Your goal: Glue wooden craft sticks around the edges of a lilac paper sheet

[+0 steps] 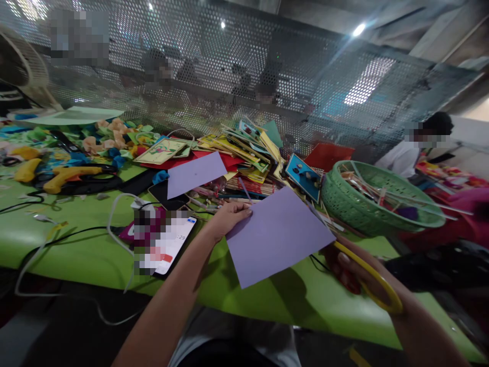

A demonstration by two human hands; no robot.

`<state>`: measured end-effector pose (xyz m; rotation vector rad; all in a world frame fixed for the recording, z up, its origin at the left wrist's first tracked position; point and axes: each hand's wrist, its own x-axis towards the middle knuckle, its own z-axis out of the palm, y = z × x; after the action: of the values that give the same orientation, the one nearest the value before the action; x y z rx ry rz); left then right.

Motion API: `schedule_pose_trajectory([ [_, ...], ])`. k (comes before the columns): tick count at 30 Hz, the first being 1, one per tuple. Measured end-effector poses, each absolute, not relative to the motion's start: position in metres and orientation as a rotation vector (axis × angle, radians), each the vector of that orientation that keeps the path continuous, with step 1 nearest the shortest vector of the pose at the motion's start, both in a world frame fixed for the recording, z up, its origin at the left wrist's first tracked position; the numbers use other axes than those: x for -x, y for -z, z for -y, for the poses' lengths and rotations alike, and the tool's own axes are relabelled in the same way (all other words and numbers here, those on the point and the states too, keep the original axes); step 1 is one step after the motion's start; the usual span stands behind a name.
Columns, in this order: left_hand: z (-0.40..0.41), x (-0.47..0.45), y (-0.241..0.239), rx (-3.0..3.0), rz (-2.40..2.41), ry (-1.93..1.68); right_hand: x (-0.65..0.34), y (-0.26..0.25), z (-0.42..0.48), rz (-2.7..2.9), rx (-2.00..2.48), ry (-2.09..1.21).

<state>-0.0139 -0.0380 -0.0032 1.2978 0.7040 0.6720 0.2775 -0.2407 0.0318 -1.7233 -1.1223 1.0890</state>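
Note:
My left hand point(232, 218) pinches the upper left edge of a purple sheet of paper point(280, 237), thumb on top. The sheet is held up over the green table, tilted, and casts a shadow below. My right hand point(349, 262) is closed round scissors point(376, 285) with a yellow handle and a red part, at the sheet's right corner. Most of the blades are hidden behind the paper, so I cannot tell how far apart they are. A thin purple strip point(244, 188) shows just beyond the sheet. Another purple piece of paper point(196, 175) lies farther back.
A lit phone point(173, 247) and a magenta power strip point(147, 227) with cables lie left. Yellow glue guns point(72, 176) rest by paper scraps. Stacked cards point(244, 148) stand at the back. Green baskets point(382, 204) stand right, with a person point(405, 153) beyond. Perforated metal screens the back.

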Motion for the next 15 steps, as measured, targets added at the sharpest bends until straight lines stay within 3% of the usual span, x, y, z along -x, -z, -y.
schedule_pose_trajectory([
  [15, 0.0395, 0.0133, 0.0019, -1.366, -0.656, -0.668, -0.272, -0.0297, 0.236, 1.153, 1.714, -1.054],
])
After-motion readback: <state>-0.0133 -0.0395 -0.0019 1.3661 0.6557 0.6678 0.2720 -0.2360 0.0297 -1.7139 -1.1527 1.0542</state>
